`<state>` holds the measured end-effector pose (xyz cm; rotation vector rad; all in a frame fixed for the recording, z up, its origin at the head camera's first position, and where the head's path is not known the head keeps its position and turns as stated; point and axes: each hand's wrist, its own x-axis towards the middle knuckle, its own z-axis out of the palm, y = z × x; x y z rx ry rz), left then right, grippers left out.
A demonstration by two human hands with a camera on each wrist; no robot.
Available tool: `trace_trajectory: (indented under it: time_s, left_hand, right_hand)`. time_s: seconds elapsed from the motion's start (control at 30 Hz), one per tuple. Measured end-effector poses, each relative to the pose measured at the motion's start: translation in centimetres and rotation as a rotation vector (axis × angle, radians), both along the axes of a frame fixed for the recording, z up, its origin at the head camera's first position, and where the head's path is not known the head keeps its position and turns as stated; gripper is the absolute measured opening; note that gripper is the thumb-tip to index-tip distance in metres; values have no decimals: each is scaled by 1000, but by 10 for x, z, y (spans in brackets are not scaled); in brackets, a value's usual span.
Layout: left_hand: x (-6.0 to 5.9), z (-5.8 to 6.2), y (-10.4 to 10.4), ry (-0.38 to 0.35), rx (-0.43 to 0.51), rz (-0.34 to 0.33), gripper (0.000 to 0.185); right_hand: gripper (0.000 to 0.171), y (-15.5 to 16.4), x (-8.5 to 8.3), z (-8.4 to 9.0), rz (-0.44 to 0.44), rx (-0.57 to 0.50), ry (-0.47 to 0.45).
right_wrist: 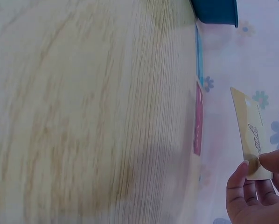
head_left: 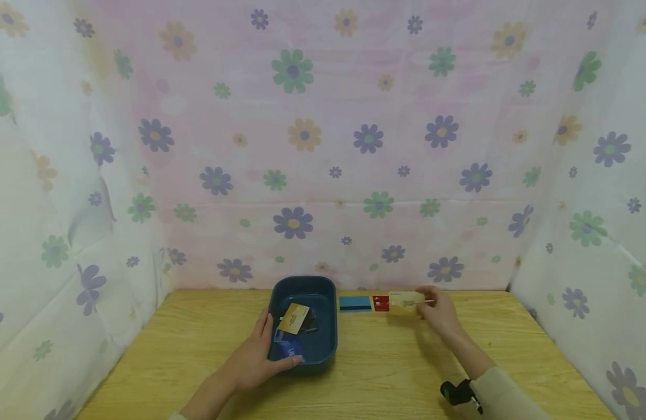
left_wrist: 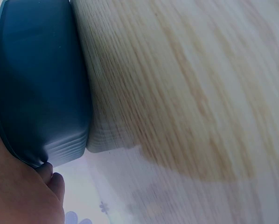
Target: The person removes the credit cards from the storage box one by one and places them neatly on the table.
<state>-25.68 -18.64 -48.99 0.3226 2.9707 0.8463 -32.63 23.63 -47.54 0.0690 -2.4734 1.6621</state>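
Note:
A dark blue plastic basin [head_left: 329, 344] stands on the table left of centre. My left hand [head_left: 254, 356] grips its near left side, fingers along the outer wall and thumb over the front rim. Inside lie a gold card [head_left: 293, 318], a dark card [head_left: 309, 322] and blue cards [head_left: 290, 349], partly overlapping. My right hand [head_left: 442, 314] pinches a pale gold card [right_wrist: 250, 135] by one end, raised above the tabletop. In the head view that card partly covers a red card [head_left: 380, 303] on the table. Beside the red one lies a light blue card [head_left: 355, 304] with a dark stripe.
The wooden table [head_left: 396, 373] ends at the back against a flower-patterned cloth [head_left: 323, 175], which also hangs on both sides. A black strapped device [head_left: 457, 392] sits at my right wrist.

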Motion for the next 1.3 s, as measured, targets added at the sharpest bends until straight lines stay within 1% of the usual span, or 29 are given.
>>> trace_trajectory:
  time_s: [0.37,0.63,0.87,0.97,1.13,1.3]
  left_hand:
    - [1,1,0,-7,11,-7,126]
    - [0,1,0,-7,9,-2,128]
    - [-1,-1,-1,-3,14,-9,128]
    - [-1,-2,-2,-4,16,-9,128]
    - [-1,-2,-1,-12,12,-3,128]
    - [-2,-3,-1,-13,6,4,130]
  right_hand:
    - [44,21,-8,-3,-32,67,-17]
    - [45,37,-17,-7,-80,60,-37]
    - [47,44,-22,-9,-102,94,-51]
    - [45,47,-25,-11,-104,141,-48]
    - [44,50,-31,-15,-102,259,-22]
    - [46,52,-38,-22,-57,353,-13]
